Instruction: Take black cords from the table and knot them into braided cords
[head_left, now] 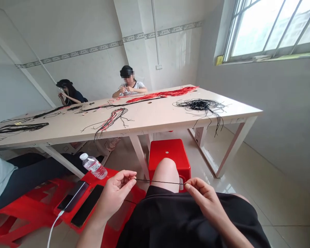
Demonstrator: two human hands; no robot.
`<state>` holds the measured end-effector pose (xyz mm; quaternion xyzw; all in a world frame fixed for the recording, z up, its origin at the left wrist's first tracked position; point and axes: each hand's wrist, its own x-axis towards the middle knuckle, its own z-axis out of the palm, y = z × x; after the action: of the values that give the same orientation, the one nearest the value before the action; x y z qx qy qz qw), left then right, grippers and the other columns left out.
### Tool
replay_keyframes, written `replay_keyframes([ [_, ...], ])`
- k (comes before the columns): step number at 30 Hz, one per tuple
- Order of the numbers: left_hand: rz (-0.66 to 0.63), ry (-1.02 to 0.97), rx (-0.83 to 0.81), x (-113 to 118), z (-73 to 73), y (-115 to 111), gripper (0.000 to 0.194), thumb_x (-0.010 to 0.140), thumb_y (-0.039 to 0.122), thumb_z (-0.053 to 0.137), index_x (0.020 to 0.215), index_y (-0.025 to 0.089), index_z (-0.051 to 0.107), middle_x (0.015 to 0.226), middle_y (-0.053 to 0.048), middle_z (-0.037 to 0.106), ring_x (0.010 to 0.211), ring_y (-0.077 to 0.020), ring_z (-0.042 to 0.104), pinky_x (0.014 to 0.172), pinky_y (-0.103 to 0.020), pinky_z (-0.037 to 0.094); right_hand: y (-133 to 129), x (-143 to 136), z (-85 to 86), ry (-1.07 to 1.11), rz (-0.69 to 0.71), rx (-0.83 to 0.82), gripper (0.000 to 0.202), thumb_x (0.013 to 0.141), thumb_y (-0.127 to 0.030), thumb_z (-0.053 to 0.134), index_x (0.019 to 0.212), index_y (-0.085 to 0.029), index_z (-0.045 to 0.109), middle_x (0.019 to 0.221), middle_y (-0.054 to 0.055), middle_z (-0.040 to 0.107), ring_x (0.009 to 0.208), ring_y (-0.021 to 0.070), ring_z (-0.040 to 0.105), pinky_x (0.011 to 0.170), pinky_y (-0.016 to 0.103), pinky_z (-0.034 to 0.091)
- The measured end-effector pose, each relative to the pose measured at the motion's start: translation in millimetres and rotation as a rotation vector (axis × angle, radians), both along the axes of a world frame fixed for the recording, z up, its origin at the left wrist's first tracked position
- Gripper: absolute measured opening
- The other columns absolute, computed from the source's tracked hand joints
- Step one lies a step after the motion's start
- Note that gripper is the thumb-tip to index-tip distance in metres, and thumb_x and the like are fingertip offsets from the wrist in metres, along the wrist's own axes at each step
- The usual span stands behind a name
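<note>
A thin black twisted cord (160, 182) is stretched nearly level above my lap, crossing in front of my bare knee. My left hand (119, 188) pinches its left end between thumb and fingers. At the other end, the thumb and forefinger of my right hand (202, 193) are closed on the cord. A short dark strand (130, 202) shows below my left hand; whether it belongs to the same cord I cannot tell.
A long pale table (155, 120) carries black cords (200, 104), red cords (167, 93) and a mixed bundle (111, 120). A red stool (167, 151) stands ahead. Left, a bottle (94, 167) and two phones (87, 206) rest on another red stool. Two people sit across; another sits left.
</note>
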<state>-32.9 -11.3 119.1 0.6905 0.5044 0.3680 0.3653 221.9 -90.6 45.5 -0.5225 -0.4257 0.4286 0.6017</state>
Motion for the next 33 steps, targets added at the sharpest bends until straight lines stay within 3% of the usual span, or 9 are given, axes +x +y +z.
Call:
replay_keyframes([
  [5, -0.032, 0.050, 0.111, 7.9, 16.2, 8.0, 0.018, 0.075, 0.033, 0.064, 0.087, 0.020, 0.070, 0.086, -0.005, 0.067, 0.080, -0.0176, 0.062, 0.071, -0.026, 0.052, 10.0, 10.6, 8.4, -0.085, 0.019, 0.048, 0.040, 0.076, -0.056, 0.059, 0.070, -0.017, 0.056, 0.065, 0.001, 0.051, 0.059, 0.0128, 0.045, 0.054, 0.024, 0.038],
  [10, -0.111, 0.107, 0.134, 23.9, 30.2, 48.6, 0.021, 0.074, 0.034, 0.063, 0.086, 0.020, 0.073, 0.089, -0.006, 0.069, 0.083, -0.0189, 0.062, 0.073, -0.027, 0.049, 49.6, 34.1, 31.0, -0.213, -0.014, 0.120, 0.034, 0.079, -0.051, 0.057, 0.074, -0.017, 0.056, 0.066, 0.000, 0.051, 0.061, 0.0125, 0.044, 0.056, 0.024, 0.038],
  [13, -0.126, 0.068, 0.060, 37.3, 36.9, 87.5, 0.026, 0.071, 0.037, 0.064, 0.089, 0.019, 0.073, 0.084, -0.006, 0.071, 0.078, -0.0186, 0.061, 0.071, -0.028, 0.048, 91.1, 51.7, 51.6, -0.268, -0.012, 0.092, 0.033, 0.077, -0.050, 0.058, 0.074, -0.017, 0.056, 0.062, -0.002, 0.047, 0.054, 0.0100, 0.038, 0.048, 0.023, 0.032],
  [16, -0.087, -0.007, 0.007, 52.7, 43.6, 128.6, 0.030, 0.065, 0.038, 0.068, 0.087, 0.017, 0.073, 0.070, -0.004, 0.068, 0.062, -0.0143, 0.056, 0.057, -0.024, 0.044, 137.9, 67.5, 73.3, -0.277, 0.007, 0.061, 0.032, 0.074, -0.048, 0.059, 0.071, -0.017, 0.054, 0.057, -0.005, 0.042, 0.050, 0.0080, 0.033, 0.045, 0.021, 0.026],
  [21, -0.079, -0.046, 0.046, 78.9, 53.0, 197.5, 0.029, 0.061, 0.035, 0.071, 0.082, 0.015, 0.071, 0.063, -0.001, 0.062, 0.050, -0.0085, 0.044, 0.051, -0.022, 0.037, 211.1, 87.1, 100.1, -0.280, -0.008, -0.018, 0.024, 0.071, -0.039, 0.061, 0.068, -0.018, 0.051, 0.052, -0.006, 0.040, 0.044, 0.0059, 0.031, 0.040, 0.020, 0.022],
  [24, -0.046, -0.060, 0.099, 93.7, 58.1, 241.3, 0.024, 0.061, 0.030, 0.071, 0.078, 0.014, 0.070, 0.061, 0.000, 0.060, 0.052, -0.0084, 0.045, 0.053, -0.023, 0.037, 253.5, 97.4, 105.6, -0.327, -0.050, -0.038, 0.020, 0.072, -0.032, 0.061, 0.066, -0.018, 0.049, 0.051, -0.006, 0.039, 0.042, 0.0052, 0.030, 0.039, 0.020, 0.021],
  [28, 0.029, -0.056, 0.159, 110.3, 60.7, 302.6, 0.023, 0.066, 0.022, 0.068, 0.087, 0.013, 0.066, 0.067, 0.000, 0.060, 0.057, -0.0083, 0.051, 0.056, -0.022, 0.040, 308.8, 111.1, 104.7, -0.435, -0.110, -0.085, 0.018, 0.075, -0.028, 0.059, 0.065, -0.017, 0.049, 0.051, -0.005, 0.040, 0.041, 0.0046, 0.030, 0.040, 0.021, 0.022],
  [33, 0.163, 0.029, 0.166, 125.6, 44.9, 372.8, 0.020, 0.080, 0.027, 0.062, 0.093, 0.012, 0.061, 0.082, -0.003, 0.063, 0.069, -0.0120, 0.059, 0.065, -0.028, 0.049, 368.6, 125.8, 97.3, -0.644, -0.237, -0.148, 0.013, 0.074, -0.025, 0.057, 0.067, -0.015, 0.051, 0.052, -0.003, 0.042, 0.045, 0.0069, 0.035, 0.046, 0.023, 0.027],
])
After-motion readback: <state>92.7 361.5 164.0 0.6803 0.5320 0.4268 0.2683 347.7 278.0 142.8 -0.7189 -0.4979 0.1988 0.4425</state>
